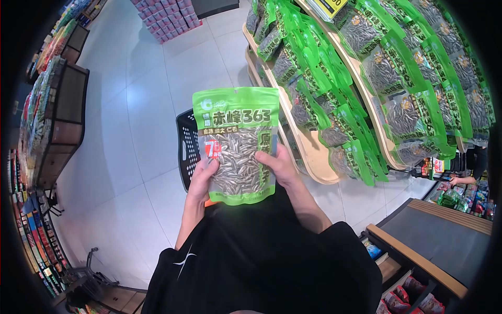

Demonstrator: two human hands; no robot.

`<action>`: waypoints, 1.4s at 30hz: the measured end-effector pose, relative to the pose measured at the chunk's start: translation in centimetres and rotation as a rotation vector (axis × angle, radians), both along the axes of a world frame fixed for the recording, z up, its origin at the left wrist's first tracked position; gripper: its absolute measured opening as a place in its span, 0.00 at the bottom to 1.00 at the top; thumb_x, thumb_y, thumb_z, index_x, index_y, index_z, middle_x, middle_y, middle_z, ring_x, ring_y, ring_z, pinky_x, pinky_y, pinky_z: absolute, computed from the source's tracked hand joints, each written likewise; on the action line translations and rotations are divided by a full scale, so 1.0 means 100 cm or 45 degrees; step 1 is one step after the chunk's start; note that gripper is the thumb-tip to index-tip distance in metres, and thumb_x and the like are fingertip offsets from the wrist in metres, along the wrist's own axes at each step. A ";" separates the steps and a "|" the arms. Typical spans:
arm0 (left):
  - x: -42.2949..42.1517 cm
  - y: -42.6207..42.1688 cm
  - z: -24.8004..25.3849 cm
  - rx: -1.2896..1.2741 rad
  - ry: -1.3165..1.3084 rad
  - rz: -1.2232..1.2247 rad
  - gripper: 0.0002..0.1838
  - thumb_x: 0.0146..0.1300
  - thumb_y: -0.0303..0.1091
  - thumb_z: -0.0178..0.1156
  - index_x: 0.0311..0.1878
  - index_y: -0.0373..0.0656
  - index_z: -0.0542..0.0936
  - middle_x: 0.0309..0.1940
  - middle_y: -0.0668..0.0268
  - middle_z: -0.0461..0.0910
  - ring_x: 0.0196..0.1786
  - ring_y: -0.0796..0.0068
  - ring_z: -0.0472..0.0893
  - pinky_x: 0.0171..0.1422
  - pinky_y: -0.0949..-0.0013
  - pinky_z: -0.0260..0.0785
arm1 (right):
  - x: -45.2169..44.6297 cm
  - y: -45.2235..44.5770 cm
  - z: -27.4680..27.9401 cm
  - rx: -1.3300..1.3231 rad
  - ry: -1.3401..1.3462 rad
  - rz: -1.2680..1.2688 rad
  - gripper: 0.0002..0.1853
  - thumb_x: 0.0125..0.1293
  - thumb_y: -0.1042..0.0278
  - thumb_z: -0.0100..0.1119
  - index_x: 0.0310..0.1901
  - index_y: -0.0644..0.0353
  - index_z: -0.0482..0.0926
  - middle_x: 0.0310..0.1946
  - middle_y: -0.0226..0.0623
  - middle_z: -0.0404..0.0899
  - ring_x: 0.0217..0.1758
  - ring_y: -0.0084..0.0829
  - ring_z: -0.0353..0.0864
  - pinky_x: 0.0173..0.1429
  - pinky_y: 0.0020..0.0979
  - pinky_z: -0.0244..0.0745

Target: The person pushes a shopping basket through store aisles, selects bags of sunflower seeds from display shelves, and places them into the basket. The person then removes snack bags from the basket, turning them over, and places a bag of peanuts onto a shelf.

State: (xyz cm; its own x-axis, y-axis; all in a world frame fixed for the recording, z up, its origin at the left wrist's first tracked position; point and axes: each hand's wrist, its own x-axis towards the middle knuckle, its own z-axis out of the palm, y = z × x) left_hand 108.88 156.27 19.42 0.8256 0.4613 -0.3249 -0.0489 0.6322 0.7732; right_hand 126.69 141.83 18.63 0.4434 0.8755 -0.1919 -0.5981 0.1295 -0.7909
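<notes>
A green bag of sunflower seeds point(238, 172), with a clear window and printed front, is held upright before my body. My left hand point(200, 178) grips its lower left edge, thumb on the front. On the opposite edge my right hand point(280, 163) closes round it, its thumb lying over the window. The fingers behind the bag are hidden. Partly covered by the bag, a black shopping basket point(187, 141) with a perforated side shows at the left.
Tiered shelves point(316, 152) at the right hold several similar green bags point(402, 115). A wooden-edged display counter point(418, 251) stands at the lower right. Stocked shelving point(57, 120) lines the left. Another person's hand point(460, 180) shows at the far right. Stacked boxes point(164, 18) stand ahead.
</notes>
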 end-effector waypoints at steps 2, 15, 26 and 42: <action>-0.001 0.003 -0.002 -0.003 0.010 -0.021 0.30 0.68 0.43 0.60 0.65 0.31 0.67 0.57 0.56 0.77 0.57 0.66 0.79 0.61 0.63 0.73 | 0.001 0.001 -0.002 0.011 0.006 -0.005 0.20 0.63 0.69 0.65 0.54 0.68 0.76 0.49 0.37 0.81 0.50 0.25 0.80 0.57 0.30 0.74; 0.015 0.013 0.019 0.053 0.058 -0.019 0.36 0.60 0.39 0.67 0.67 0.34 0.64 0.57 0.59 0.77 0.57 0.67 0.79 0.63 0.64 0.71 | 0.012 0.014 0.002 0.070 0.052 -0.025 0.21 0.62 0.67 0.67 0.54 0.67 0.76 0.49 0.37 0.81 0.50 0.26 0.80 0.57 0.30 0.73; 0.047 0.041 0.034 0.094 0.157 -0.147 0.40 0.51 0.32 0.74 0.66 0.35 0.66 0.56 0.60 0.78 0.56 0.70 0.79 0.63 0.64 0.71 | 0.027 0.033 0.005 0.042 0.127 -0.194 0.20 0.63 0.67 0.67 0.54 0.67 0.76 0.48 0.36 0.82 0.49 0.25 0.80 0.56 0.30 0.74; 0.107 0.106 0.018 -0.001 0.065 -0.785 0.31 0.53 0.29 0.72 0.60 0.34 0.72 0.51 0.61 0.81 0.51 0.72 0.81 0.59 0.66 0.73 | -0.015 0.036 0.029 -0.123 0.093 -0.853 0.19 0.65 0.70 0.64 0.55 0.65 0.75 0.50 0.36 0.81 0.52 0.25 0.79 0.58 0.30 0.74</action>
